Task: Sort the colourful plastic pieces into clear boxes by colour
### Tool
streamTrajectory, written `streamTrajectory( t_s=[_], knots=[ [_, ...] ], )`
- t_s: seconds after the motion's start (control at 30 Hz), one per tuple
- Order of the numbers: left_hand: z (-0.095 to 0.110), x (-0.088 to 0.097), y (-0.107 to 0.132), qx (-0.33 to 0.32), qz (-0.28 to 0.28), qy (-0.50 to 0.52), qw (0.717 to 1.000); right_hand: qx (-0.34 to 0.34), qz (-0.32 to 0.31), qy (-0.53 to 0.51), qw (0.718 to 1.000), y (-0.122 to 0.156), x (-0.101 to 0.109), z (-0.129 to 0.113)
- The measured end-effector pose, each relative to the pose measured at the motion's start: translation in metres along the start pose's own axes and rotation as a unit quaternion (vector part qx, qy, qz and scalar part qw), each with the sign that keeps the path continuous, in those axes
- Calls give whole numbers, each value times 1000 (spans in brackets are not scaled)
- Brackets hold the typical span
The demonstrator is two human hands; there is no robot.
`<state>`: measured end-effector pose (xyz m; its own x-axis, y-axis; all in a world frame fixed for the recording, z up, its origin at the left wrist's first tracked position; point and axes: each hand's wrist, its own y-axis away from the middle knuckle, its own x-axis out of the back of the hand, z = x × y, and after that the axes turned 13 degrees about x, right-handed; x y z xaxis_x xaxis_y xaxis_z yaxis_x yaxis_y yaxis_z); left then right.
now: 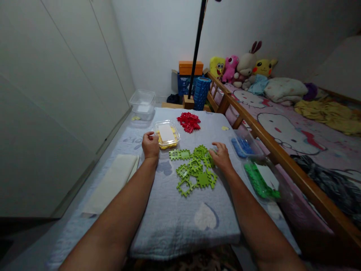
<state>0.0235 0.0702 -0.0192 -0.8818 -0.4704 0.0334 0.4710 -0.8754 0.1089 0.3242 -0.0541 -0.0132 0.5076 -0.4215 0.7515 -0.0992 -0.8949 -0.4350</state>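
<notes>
My left hand (150,145) rests with curled fingers against the left side of a lidded clear box of yellow pieces (167,134). A pile of light green interlocking square tiles (195,170) lies in the middle of the pale blue quilted mat (180,218). My right hand (221,155) lies on the right edge of this pile, fingers spread and bent over a tile. Red tiles (188,121) are heaped further back.
An empty clear box (142,102) stands at the back left. A box of blue pieces (243,146) and one of dark green pieces (262,180) sit at the right, beside a wooden bed rail (270,145). A folded white cloth (113,182) lies left. A black pole (196,45) rises behind.
</notes>
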Motion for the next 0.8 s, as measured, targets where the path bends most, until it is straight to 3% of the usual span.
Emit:
streamTrajectory(
  t_s=[0.1, 0.2, 0.27, 0.37, 0.4, 0.47, 0.53, 0.6, 0.7, 0.8],
  knots=[
    [1, -2, 1, 21, 5, -1, 1000, -71, -36, 75, 994, 6, -8, 2],
    [7, -4, 1, 69, 5, -10, 998, -54, -65, 87, 993, 8, -18, -8],
    [14, -2, 5, 85, 41, -29, 995, -28, -73, 84, 993, 9, -23, -16],
    [24, 11, 27, 4, 82, -65, 995, -1, -74, 74, 994, 9, -29, -23],
    [25, 19, 40, -48, 45, -78, 995, 6, -72, 67, 995, 9, -29, -24],
    [22, 37, 70, -152, -96, -137, 974, 18, -62, 51, 997, 9, -30, -23],
    [12, 55, 100, -217, -262, -229, 912, 29, -46, 35, 998, 8, -30, -22],
    [-2, 69, 122, -232, -362, -321, 844, 42, -30, 17, 999, 7, -30, -21],
    [-20, 75, 137, -252, -394, -398, 789, 74, -8, -19, 997, 4, -27, -24],
    [-24, 68, 136, -260, -383, -426, 778, 106, 5, -51, 993, 3, -20, -33]
  ],
)
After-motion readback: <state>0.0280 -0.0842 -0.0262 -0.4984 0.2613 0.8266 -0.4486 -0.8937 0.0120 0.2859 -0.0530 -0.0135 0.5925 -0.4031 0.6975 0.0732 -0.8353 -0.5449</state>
